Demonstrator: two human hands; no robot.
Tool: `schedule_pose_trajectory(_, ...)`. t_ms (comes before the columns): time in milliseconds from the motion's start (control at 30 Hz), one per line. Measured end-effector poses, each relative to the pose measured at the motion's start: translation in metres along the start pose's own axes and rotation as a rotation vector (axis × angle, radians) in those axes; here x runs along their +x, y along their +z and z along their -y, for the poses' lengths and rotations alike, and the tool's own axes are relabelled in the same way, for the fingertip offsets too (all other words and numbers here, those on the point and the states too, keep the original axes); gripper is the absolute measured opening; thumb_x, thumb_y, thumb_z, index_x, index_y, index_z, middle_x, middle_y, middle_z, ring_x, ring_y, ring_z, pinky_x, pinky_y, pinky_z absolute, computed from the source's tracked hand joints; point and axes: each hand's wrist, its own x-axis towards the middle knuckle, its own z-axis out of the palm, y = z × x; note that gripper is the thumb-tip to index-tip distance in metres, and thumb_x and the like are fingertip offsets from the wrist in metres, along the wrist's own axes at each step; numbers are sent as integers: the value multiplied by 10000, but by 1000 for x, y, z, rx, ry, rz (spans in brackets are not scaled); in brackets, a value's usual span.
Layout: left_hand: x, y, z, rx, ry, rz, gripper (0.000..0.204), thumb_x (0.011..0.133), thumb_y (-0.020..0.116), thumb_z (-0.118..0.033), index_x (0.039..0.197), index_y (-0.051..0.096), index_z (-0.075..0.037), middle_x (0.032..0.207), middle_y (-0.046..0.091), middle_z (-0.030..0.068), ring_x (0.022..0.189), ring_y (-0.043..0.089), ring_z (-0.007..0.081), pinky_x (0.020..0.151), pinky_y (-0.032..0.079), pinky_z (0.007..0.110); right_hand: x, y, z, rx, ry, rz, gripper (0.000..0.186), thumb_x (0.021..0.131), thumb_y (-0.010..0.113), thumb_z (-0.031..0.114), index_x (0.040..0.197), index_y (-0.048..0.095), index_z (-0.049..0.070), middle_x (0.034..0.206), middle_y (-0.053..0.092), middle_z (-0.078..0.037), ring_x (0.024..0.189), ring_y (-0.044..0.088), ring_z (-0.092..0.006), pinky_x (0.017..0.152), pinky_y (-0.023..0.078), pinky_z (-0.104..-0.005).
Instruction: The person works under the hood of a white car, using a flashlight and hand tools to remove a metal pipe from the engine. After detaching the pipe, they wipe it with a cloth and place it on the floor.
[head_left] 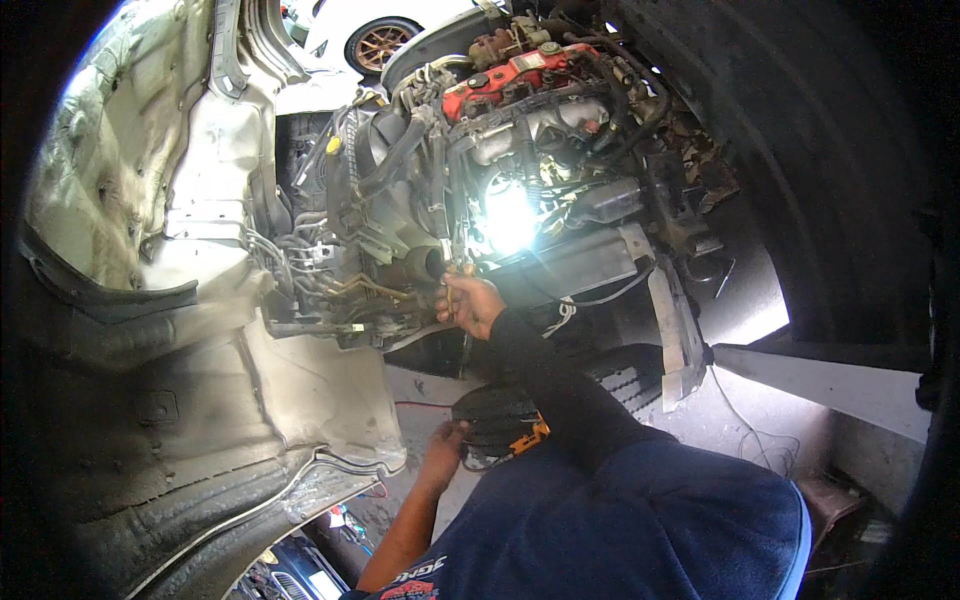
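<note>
My right hand, in a dark sleeve, is closed around a slim metal piece among the engine parts, beside a dark cylindrical opening. A bright light shines just above it in the engine bay; its glare hides some detail. My left hand is lower down, fingers curled at the edge of a black tire; what they grip is too small to make out. A yellow-orange tool lies against that tire, right of my left hand.
A red valve cover tops the engine. Pale body panels flank the left, a dark raised panel the right. A pale beam crosses at right, with loose cable on the floor below. A white car stands behind.
</note>
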Motion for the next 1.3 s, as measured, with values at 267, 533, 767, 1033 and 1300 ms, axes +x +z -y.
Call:
schedule_pose_trajectory(267, 140, -39, -257, 291, 851, -192, 607, 1037, 587, -508, 1240, 643, 62, 1154, 707, 234, 1072, 662, 327, 992, 479, 410, -2, -5, 1, -39, -27, 9, 166, 1017, 631, 209, 1113, 552, 100, 914, 582, -53, 788, 579, -207, 697, 479, -381)
schedule_pose_trajectory(533, 352, -7, -406, 991, 386, -152, 859, 819, 742, -724, 969, 715, 122, 986, 701, 274, 913, 674, 412, 835, 522, 480, -3, -6, 3, -23, -14, -29, 197, 1011, 677, 221, 1124, 568, 101, 926, 595, -54, 790, 623, -210, 683, 525, -391)
schedule_pose_trajectory(767, 375, -14, -396, 1154, 494, -9, 673, 840, 786, -613, 794, 752, 58, 731, 710, 156, 683, 677, 296, 700, 516, 437, 2, -12, 1, 8, 22, -8, 181, 1022, 664, 214, 1117, 570, 93, 903, 620, -37, 775, 639, -187, 647, 533, -370)
schedule_pose_trajectory(1033, 352, -2, -394, 1271, 537, -45, 627, 917, 712, -519, 967, 718, 105, 985, 706, 346, 995, 696, 478, 863, 517, 510, -4, 0, 9, -16, 12, -95, 220, 989, 702, 185, 1129, 578, 69, 887, 611, -51, 744, 638, -190, 603, 521, -360)
schedule_pose_trajectory(1300, 355, -2, -399, 1371, 505, 49, 601, 960, 667, -483, 998, 699, 117, 959, 690, 366, 979, 688, 501, 852, 512, 502, -8, 2, 17, -338, -87, -209, 201, 972, 712, 185, 1057, 620, 27, 799, 600, -42, 639, 607, -162, 546, 535, -335)
